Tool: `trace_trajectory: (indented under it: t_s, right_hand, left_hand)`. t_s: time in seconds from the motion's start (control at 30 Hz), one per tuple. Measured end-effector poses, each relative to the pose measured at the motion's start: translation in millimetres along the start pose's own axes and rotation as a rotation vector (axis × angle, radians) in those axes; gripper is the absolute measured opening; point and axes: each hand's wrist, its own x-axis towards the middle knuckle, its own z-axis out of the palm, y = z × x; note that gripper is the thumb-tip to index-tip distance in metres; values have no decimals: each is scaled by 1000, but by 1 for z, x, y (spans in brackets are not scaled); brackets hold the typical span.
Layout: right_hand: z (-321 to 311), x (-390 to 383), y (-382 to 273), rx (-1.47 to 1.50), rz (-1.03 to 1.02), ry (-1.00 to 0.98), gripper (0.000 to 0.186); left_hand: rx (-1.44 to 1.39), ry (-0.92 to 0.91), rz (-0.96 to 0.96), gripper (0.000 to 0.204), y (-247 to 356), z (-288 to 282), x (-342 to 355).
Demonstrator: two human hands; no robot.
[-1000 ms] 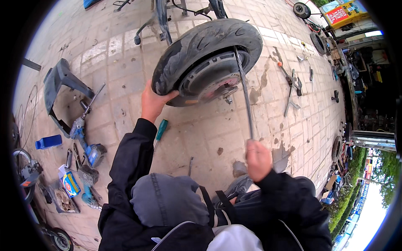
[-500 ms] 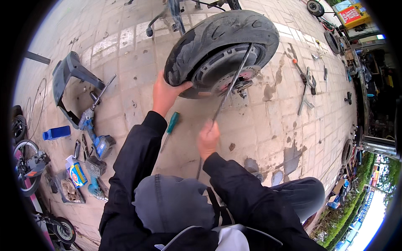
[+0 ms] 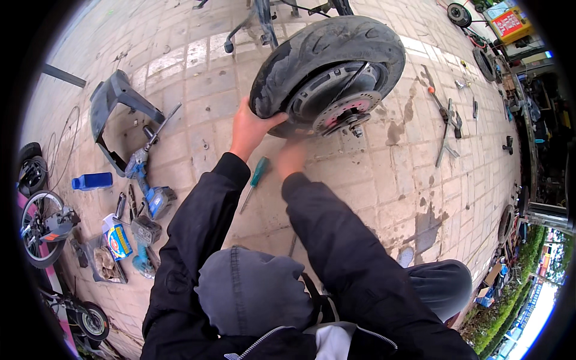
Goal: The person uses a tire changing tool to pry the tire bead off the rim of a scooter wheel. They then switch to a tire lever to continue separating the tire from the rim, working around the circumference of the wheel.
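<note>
A scooter wheel with a black tyre (image 3: 312, 48) and a reddish hub disc (image 3: 345, 111) stands tilted on the paved ground. My left hand (image 3: 249, 129) grips the tyre's near left edge. My right hand (image 3: 292, 157) is blurred just below the tyre's lower rim, closed around a thin metal bar (image 3: 354, 78) that crosses the hub. A short end of the bar shows below my wrist. A green-handled screwdriver (image 3: 258, 173) lies on the pavers between my sleeves.
To the left lie a dark plastic fender (image 3: 114, 102), a blue power tool (image 3: 147, 180), a blue bottle (image 3: 93, 180) and small packets. Small wheels (image 3: 39, 228) stand at the far left. Hand tools (image 3: 447, 123) lie to the right, and a metal stand (image 3: 258, 24) is behind the wheel.
My right hand has slid up the bar from far below the wheel to just under the tyre. The bar now lies lower across the hub. My left hand has stayed on the tyre.
</note>
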Motion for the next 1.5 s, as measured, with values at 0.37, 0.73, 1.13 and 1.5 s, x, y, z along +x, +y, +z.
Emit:
trace_trajectory:
  t_s: [0.37,0.73,1.13,1.5]
  right_hand:
    - [-83,-9,39,-235,186,-581,56]
    - [-137,-110,62,-779,-1070,-1343,11]
    - [-142,-164,97,-555,-1346,-1134,8]
    - [-311,12,-7,-749,-1219,-883,11]
  left_hand:
    - [393,-70,-30,72,-54,-50,-50]
    - [676,-654,-388,41,-81,-52,-273]
    - [366,-431,-141,39,36,-84,-119]
    - [779,-322,686,59,223,7,79]
